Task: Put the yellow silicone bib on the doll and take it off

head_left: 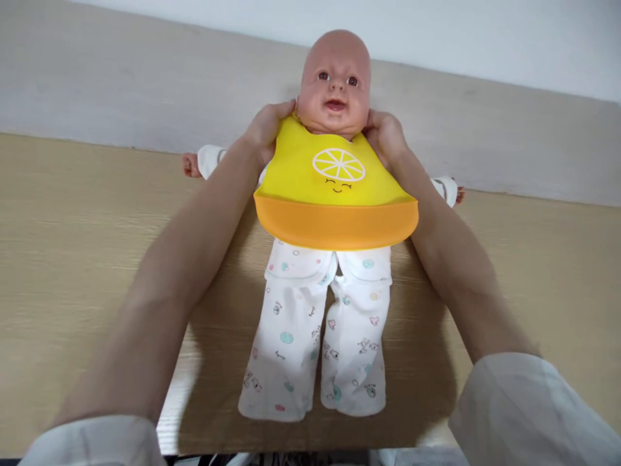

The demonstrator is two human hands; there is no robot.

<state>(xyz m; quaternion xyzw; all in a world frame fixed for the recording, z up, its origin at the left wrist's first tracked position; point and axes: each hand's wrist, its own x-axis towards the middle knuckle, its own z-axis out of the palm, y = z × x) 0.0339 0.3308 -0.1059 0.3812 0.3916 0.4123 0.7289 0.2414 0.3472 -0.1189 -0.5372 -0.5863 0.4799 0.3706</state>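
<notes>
A baby doll point(334, 84) in white printed clothes lies face up on a wooden table, its arms spread to both sides. Over its chest is a yellow bib point(295, 162) with a lemon slice print and an orange catch pocket point(336, 223) along the bottom. My left hand point(272, 127) is at the doll's neck on the left, fingers closed around the bib's neck strap. On the other side, my right hand point(387, 137) is closed at the strap's other end. The fingertips of both hands are hidden behind the doll's head and neck.
The wooden tabletop point(97, 259) stretches out to both sides. Behind it runs a grey band point(145, 84) below a white wall point(485, 32). The table's near edge shows at the bottom, with dark, unclear things below it.
</notes>
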